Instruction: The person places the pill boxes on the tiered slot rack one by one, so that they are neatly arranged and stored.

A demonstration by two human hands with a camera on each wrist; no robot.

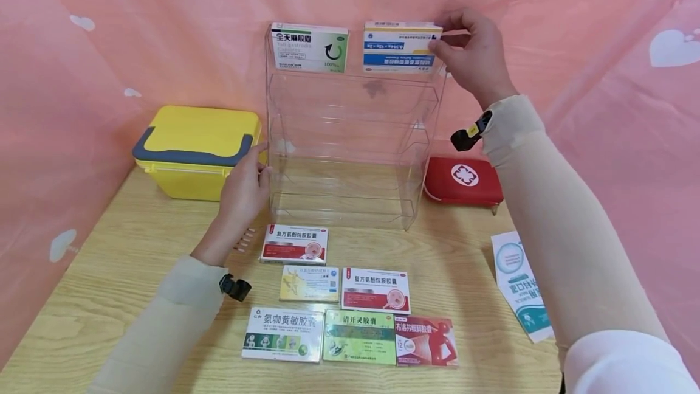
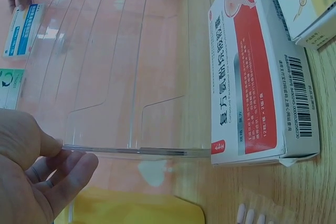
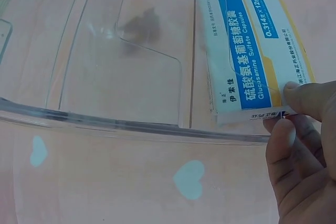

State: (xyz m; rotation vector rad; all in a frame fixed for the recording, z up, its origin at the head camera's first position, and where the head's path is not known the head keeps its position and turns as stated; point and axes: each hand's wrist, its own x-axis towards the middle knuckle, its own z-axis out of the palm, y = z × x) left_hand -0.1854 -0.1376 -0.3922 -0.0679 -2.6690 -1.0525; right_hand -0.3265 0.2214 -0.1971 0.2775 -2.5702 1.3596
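A clear acrylic tiered rack [image 1: 350, 138] stands at the middle of the wooden table. On its top tier sit a green-and-white medicine box [image 1: 309, 47] and a blue-and-white medicine box [image 1: 401, 46]. My right hand [image 1: 445, 41] pinches the right end of the blue-and-white box [image 3: 247, 51], thumb on its face and fingers under it, as the right wrist view shows [image 3: 294, 114]. My left hand [image 1: 261, 160] lies with straight fingers against the rack's left side wall. In the left wrist view the left hand [image 2: 63, 156] touches the rack's edge [image 2: 131, 149].
Several medicine boxes [image 1: 350, 297] lie in rows on the table in front of the rack. A yellow case with a grey handle [image 1: 197, 151] stands at the left, a red first-aid pouch [image 1: 463, 180] at the right, and a white-and-teal packet [image 1: 519, 284] beyond it. Pink cloth surrounds the table.
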